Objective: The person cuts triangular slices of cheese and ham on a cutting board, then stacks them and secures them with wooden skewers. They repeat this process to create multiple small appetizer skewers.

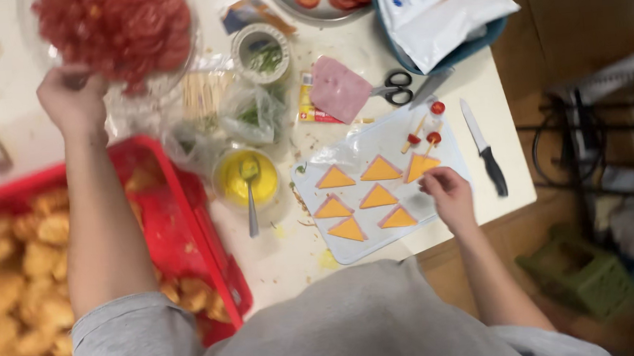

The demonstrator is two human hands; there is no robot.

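Triangular cheese-on-ham stacks (367, 198) lie in spaced rows on a white cutting board (352, 251) at the table's near edge, apart so each can be lifted singly; the right hand (446, 191) rests fingers curled on the rightmost triangle (419, 165), steadying it; two tomato-tipped skewers (422, 135) lie just beyond. The left hand (72, 98), closed at the rim of a glass bowl of sliced tomato (117, 32), reaches over a red crate of fried pieces (185, 202); whether it grips anything cannot be told. A black-handled knife (484, 148) waits beside the board.
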